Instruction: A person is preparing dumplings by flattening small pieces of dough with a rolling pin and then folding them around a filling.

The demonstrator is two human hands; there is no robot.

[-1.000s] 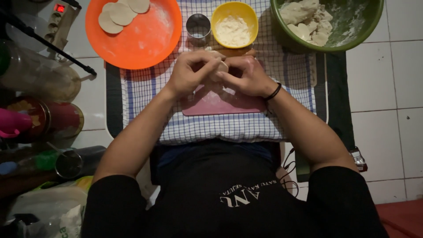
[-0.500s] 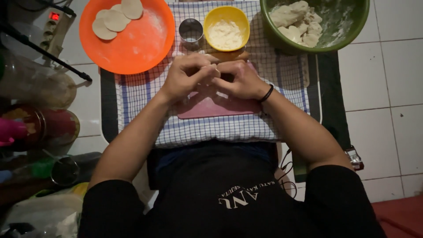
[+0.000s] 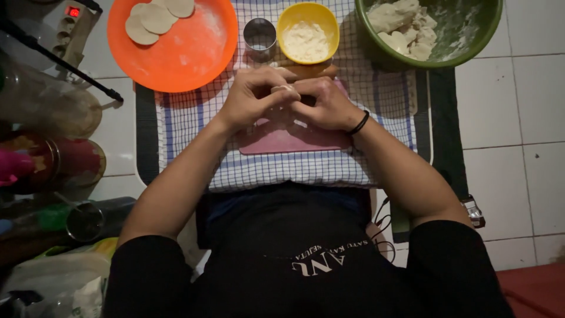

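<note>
My left hand (image 3: 253, 94) and right hand (image 3: 323, 103) met in the upper middle of the frame, fingertips pressed together around a small piece of dough (image 3: 283, 89) — both grips pinching it from either side, just above the pink board (image 3: 294, 138). Only a pale sliver of it showed between my fingers; the rest was hidden by my knuckles.

The board lay on a checked cloth (image 3: 188, 118). Beyond my hands, along the top edge, stood a metal ring cutter (image 3: 259, 35) and, just beside it, a yellow bowl of white filling (image 3: 308, 30). In the upper left sat an orange plate (image 3: 194, 56) with flat dough rounds (image 3: 154, 16) at its far rim, and in the upper right a green bowl (image 3: 471, 44) held torn lumps of dough.

I judged the piece to be light, soft and easily torn — it would stretch or stick under a hard squeeze. It seemed best taken at its edges, with light fingertip pressure and support from beneath.
</note>
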